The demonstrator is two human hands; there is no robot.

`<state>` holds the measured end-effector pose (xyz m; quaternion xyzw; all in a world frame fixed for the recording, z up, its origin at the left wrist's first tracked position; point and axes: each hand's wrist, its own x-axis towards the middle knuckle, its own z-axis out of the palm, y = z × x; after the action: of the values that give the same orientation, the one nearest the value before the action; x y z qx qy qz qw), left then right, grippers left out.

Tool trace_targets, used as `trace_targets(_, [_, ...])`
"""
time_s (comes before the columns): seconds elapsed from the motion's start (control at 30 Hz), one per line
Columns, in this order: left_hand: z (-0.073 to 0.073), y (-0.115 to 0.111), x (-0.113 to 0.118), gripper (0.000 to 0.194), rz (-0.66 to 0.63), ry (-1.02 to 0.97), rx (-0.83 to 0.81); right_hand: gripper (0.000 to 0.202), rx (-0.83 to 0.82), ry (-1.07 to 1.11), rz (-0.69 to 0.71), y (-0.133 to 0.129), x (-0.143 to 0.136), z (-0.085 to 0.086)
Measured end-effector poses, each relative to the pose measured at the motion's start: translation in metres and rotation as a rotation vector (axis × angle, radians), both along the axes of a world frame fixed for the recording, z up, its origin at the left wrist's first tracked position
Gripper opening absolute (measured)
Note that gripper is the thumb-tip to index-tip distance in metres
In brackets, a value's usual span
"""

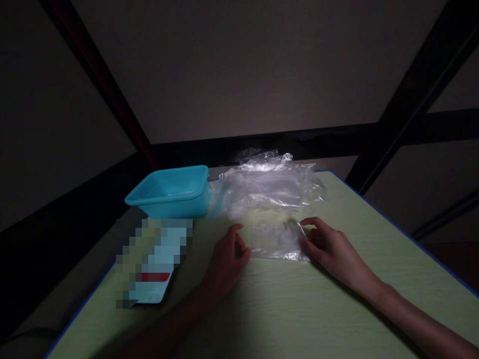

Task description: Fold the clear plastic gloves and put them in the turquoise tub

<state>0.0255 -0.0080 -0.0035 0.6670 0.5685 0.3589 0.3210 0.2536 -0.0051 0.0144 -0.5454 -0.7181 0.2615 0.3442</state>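
A small clear plastic bag lies flat on the table in front of me, its right edge slightly raised. My right hand has its thumb and fingers curled about that edge, holding it. On the other side, my left hand has its index finger and thumb apart. Its thumb tip is at the bag's lower left corner; whether it touches the film is hard to tell. Behind the bag is a heap of crumpled clear plastic bags.
A blue plastic basin stands at the table's back left, beside the heap. Nearer me lies a flat light-blue object, mostly pixelated. The pale green table has a blue edge. A wall rises behind it.
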Motion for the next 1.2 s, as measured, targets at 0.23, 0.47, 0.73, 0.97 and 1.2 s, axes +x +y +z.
trace_targets(0.23, [-0.003, 0.001, 0.000, 0.042, 0.015, 0.035, 0.042, 0.037, 0.076, -0.079, -0.043, 0.000, -0.002, -0.004])
trace_targets(0.47, [0.003, -0.001, -0.001, 0.029, 0.062, -0.135, 0.050, 0.042, -0.026, -0.060, 0.104, 0.001, 0.005, 0.002])
trace_targets(0.73, [0.006, -0.015, -0.004, 0.039, -0.316, 0.077, 0.224, 0.049, -0.079, -0.020, 0.161, -0.001, 0.009, 0.004])
trace_targets(0.97, [0.010, -0.017, -0.003, 0.043, -0.434, 0.183, 0.183, 0.045, -0.033, -0.015, 0.067, -0.002, 0.005, -0.004])
trace_targets(1.2, [0.008, -0.016, -0.005, 0.040, -0.405, 0.191, 0.149, 0.045, -0.075, -0.054, 0.127, -0.001, 0.007, 0.003])
